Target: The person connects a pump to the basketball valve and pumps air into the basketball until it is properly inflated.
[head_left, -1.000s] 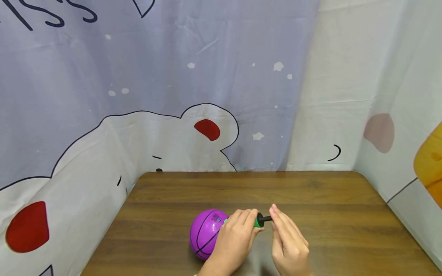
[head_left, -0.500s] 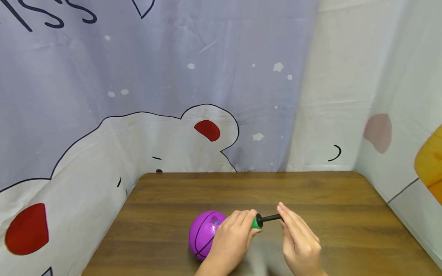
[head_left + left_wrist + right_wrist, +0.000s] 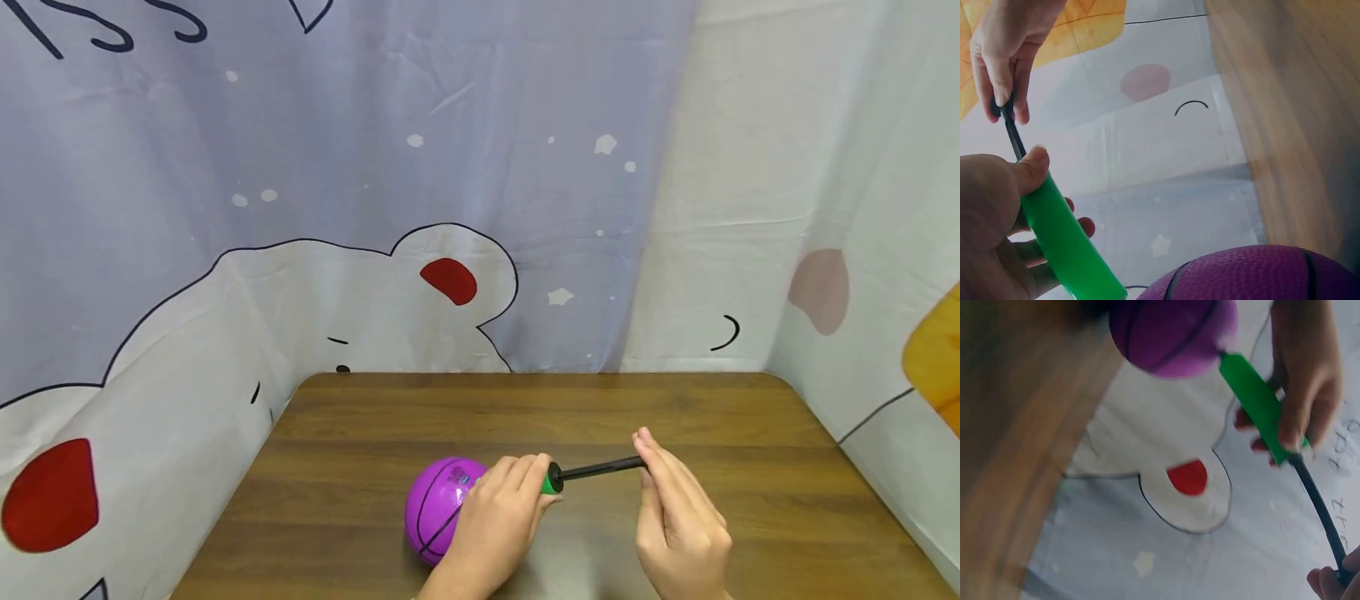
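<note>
My left hand (image 3: 498, 518) grips the green barrel of a hand pump (image 3: 1071, 240), thumb along one side and fingers round the other. From the barrel's capped end a black rod (image 3: 602, 469) sticks far out to the right. At its outer end my right hand (image 3: 686, 527) pinches the small black handle (image 3: 999, 107) between thumb and fingers. A purple ball (image 3: 437, 510) with black basketball lines sits left of the pump, partly hidden behind the left hand. In the right wrist view the barrel's narrow tip meets the ball's surface.
A brown wooden table (image 3: 420, 412) lies under the hands and ball. Behind it and along both sides hangs a printed cloth (image 3: 337, 167) with bear shapes and stars.
My right hand has moved right and slightly up, drawing the black rod further out of the barrel. The left hand and ball have shifted slightly left.
</note>
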### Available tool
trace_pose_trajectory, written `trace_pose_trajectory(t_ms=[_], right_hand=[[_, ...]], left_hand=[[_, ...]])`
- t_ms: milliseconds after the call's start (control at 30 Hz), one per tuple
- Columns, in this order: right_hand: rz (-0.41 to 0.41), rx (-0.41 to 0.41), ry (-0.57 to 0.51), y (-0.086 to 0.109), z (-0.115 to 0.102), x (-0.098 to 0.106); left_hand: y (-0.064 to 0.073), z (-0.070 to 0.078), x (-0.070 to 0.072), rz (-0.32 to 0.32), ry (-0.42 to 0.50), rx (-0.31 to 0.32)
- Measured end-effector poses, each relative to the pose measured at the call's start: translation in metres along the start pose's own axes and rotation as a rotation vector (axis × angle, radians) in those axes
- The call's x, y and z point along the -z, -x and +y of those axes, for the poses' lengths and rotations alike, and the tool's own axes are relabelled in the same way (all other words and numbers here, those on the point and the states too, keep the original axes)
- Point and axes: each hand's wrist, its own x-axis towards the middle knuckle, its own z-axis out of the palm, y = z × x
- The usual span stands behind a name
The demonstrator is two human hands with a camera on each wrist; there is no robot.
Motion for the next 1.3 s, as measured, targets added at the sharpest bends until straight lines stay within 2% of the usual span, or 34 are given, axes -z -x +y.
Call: trace_pose_trajectory(t_ms=[133, 300, 467, 600, 733, 1033, 1167, 1300], right_hand=[[-0.038, 0.004, -0.005, 0.020, 0.000, -0.007], [-0.095, -0.010, -0.019, 0.046, -0.002, -0.016], [-0.104, 0.021, -0.091, 0.056, -0.003, -0.023], [-0.130, 0.053, -0.127, 0.049, 0.000, -0.020], [-0.149, 0.039, -0.098, 0.034, 0.002, -0.011], [-0.032, -0.004, -0.016, -0.004, 0.004, 0.005], [-0.002, -0.017, 0.003, -0.006, -0.001, 0.004], [0.002, -0.047, 0.013, 0.003, -0.006, 0.002]], left_hand=[[-0.002, 0.002, -0.002, 0.028, -0.039, -0.026], [-0.003, 0.008, -0.004, 0.047, -0.039, -0.056], [-0.001, 0.009, -0.005, 0.051, -0.027, -0.058], [0.000, 0.007, -0.004, 0.044, 0.002, -0.043], [-0.001, 0.004, -0.002, 0.027, 0.017, -0.028], [0.001, -0.004, 0.002, 0.013, 0.005, 0.015], [0.002, -0.003, 0.002, 0.014, 0.000, 0.011], [0.002, 0.002, 0.000, 0.041, -0.024, -0.021]])
